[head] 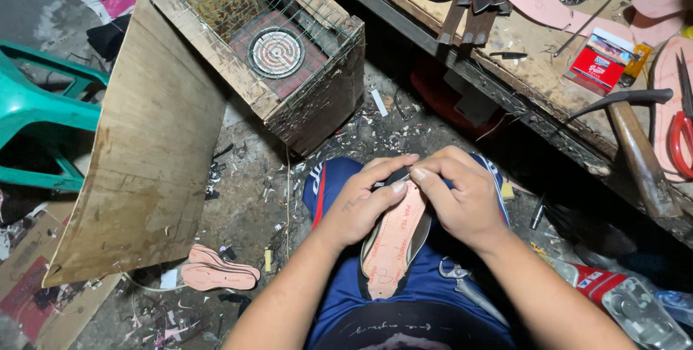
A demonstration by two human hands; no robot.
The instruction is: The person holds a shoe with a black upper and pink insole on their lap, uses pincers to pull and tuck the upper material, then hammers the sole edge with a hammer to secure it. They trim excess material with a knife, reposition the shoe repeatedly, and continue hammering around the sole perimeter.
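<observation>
1. Left hand [361, 202] and right hand [462, 195] pinching the top end of a shoe sole [395, 245].
2. Pink insole [393, 238] on it, resting on the lap.
3. Hammer [635, 140] near the surface [527, 68] edge.

Single view: camera on my head, looking steeply down at my lap, close on my left hand [364, 205] and right hand [462, 195]. Frame top reaches the workbench [534, 68] ahead-right; floor [245, 205] and wooden box [289, 54] fill ahead-left.
</observation>
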